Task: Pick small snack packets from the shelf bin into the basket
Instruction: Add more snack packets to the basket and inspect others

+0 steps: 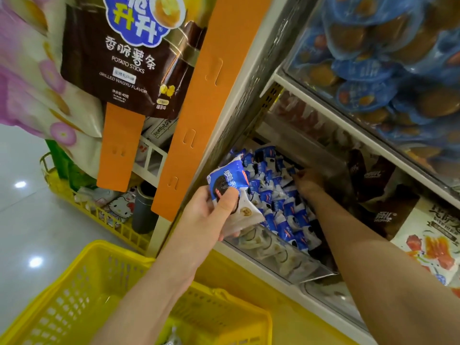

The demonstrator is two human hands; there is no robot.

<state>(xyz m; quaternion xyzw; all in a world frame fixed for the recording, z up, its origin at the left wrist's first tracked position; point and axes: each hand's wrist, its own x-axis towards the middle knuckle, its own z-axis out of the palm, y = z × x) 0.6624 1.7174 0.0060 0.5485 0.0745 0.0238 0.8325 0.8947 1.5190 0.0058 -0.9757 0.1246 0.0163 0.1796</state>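
Note:
My left hand is shut on a small bunch of blue-and-white cookie snack packets, held in front of the left end of the clear shelf bin. The bin is filled with several more blue-and-white packets. My right hand reaches deep into the bin's far end, fingers down among the packets; whether it grips one is hidden. The yellow basket sits low at the bottom left, below my left forearm, with a pale packet partly visible inside.
An orange display strip hangs left of the bin, with a brown potato-sticks bag beside it. Above the bin a shelf holds blue-wrapped snacks. Dark brown packets fill the neighbouring bin. Another yellow basket stands on the floor.

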